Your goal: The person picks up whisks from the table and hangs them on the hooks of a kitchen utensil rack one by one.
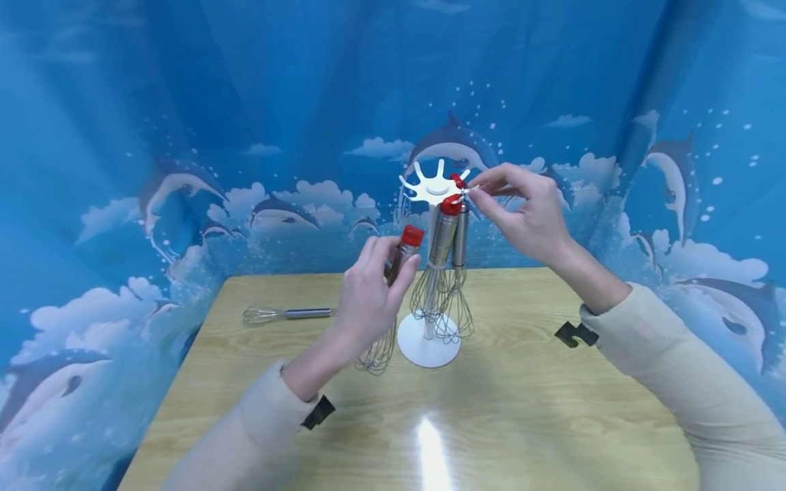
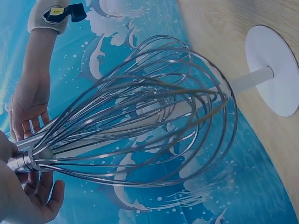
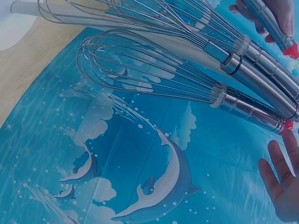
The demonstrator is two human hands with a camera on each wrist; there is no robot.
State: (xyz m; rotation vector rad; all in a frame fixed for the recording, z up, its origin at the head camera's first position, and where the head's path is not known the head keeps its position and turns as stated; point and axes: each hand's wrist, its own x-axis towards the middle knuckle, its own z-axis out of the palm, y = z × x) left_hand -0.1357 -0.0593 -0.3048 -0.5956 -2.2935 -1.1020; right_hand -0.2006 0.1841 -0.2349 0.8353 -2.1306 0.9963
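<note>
My left hand (image 1: 367,293) grips the steel handle of a red-tipped whisk (image 1: 377,353), its wire loops pointing down. This whisk is left of a white whisk stand (image 1: 428,349) with prongs round its top, apart from it. At the stand's upper right, the thumb and forefinger of my right hand (image 1: 533,208) pinch a prong's end. Its other fingers extend loosely in the right wrist view. Red-tipped whisks hang on that side, a nearer whisk (image 1: 443,235) and another whisk (image 1: 460,239) behind it. In the right wrist view, a hanging whisk (image 3: 247,107) shows its handle near my fingers.
A smaller whisk (image 1: 307,313) lies flat on the wooden table (image 1: 522,395), left of the stand. Behind and on both sides hangs a blue curtain (image 1: 295,102) printed with dolphins.
</note>
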